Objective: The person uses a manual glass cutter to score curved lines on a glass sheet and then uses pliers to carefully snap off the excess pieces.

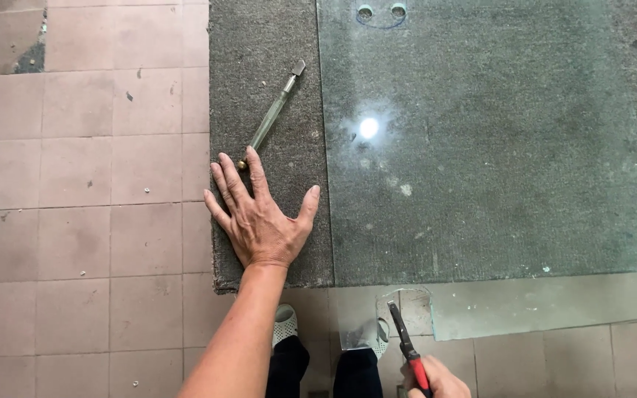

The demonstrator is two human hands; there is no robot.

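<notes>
Grey carpet (259,44), greenish glass sheet (495,147), red-handled pliers (409,346), pink tiles (75,184).

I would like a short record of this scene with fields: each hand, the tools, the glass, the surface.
left hand: flat, fingers spread, on the grey carpeted table
right hand: grips red-handled pliers, tips at the glass edge
glass cutter: lies on the carpet, its end by the left fingertips
glass sheet: lies flat, near edge overhanging the table
floor: pinkish tiles

Even daylight, sharp focus, round glare spot on glass sheet (495,147)
</notes>
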